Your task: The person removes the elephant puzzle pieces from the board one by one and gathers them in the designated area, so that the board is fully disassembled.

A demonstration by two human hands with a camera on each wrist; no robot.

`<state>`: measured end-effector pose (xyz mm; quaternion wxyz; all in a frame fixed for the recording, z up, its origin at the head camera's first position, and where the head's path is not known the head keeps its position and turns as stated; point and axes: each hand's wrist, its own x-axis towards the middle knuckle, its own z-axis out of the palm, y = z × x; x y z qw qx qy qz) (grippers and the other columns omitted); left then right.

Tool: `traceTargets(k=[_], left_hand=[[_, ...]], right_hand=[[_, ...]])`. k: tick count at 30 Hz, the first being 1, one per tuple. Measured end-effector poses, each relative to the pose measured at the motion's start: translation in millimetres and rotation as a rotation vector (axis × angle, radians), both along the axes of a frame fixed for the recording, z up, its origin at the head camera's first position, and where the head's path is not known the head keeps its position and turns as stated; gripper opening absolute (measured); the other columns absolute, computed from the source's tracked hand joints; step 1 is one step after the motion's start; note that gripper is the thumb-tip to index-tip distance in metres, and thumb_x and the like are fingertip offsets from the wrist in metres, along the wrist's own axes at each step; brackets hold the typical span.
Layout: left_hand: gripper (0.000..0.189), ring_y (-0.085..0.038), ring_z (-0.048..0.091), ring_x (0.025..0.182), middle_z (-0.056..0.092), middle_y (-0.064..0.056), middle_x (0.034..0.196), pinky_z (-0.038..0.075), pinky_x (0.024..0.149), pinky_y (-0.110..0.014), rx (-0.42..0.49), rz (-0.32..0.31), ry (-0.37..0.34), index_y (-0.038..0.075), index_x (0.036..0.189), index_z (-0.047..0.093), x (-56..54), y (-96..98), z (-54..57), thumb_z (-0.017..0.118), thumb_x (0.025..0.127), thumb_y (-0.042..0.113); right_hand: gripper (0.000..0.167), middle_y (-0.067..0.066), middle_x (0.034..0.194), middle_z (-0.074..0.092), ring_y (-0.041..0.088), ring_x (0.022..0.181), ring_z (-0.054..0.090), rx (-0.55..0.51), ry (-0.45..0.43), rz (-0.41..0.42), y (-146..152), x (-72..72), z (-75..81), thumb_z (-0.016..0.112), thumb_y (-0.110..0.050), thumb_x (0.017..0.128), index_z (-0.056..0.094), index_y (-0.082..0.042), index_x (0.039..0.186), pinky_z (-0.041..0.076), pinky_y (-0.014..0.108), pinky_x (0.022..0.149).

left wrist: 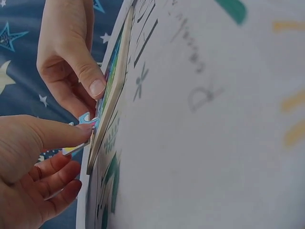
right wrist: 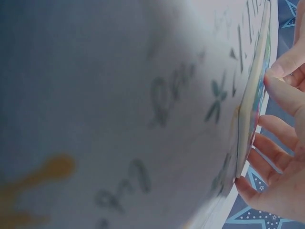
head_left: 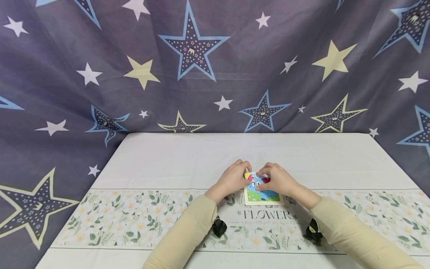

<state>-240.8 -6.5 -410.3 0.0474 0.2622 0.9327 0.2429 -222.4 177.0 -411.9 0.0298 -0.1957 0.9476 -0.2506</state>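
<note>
Left hand (head_left: 231,180) pinches a piece (left wrist: 85,118) at the puzzle board (head_left: 263,198), right hand (head_left: 281,181) touching, grip unclear—seemingly fitting, careful alignment needed next!

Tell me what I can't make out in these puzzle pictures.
Head view: upper right of the puzzle, hidden by the right hand.
Head view: lettering under FLOWER, too small to read.
Left wrist view: much of the piece, covered by the left hand.
Right wrist view: script on the cloth, blurred.

Cloth-covered tbl (head_left: 168,160), wht w/ floral band (head_left: 124,220); puzzle bd (head_left: 262,197) atop
</note>
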Motion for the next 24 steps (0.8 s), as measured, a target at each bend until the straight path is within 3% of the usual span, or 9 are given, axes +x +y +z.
traceTargets(k=[10, 24], left_hand=[[0.020, -0.009, 0.047, 0.069, 0.051, 0.002, 0.084, 0.038, 0.059, -0.020, 0.048, 0.009, -0.017, 0.017, 0.098, 0.058, -0.4, -2.3, 3.0, 0.067, 0.081, 0.015], [0.017, -0.009, 0.045, 0.064, 0.050, 0.005, 0.076, 0.037, 0.057, -0.020, 0.045, 0.000, -0.004, 0.019, 0.098, 0.060, -3.1, -6.5, 2.8, 0.065, 0.082, 0.015]], right_hand=[[0.047, 0.006, 0.100, 0.058, 0.026, 0.095, 0.052, -0.012, 0.012, 0.009, -0.1, -0.7, -0.4, 0.078, -0.033, 0.069, 0.067, -0.005, 0.105, 0.045, 0.040, 0.077], [0.047, 0.007, 0.102, 0.058, 0.027, 0.096, 0.051, -0.022, 0.002, 0.000, -0.3, 0.6, -1.1, 0.078, -0.033, 0.069, 0.067, -0.006, 0.105, 0.044, 0.041, 0.078]])
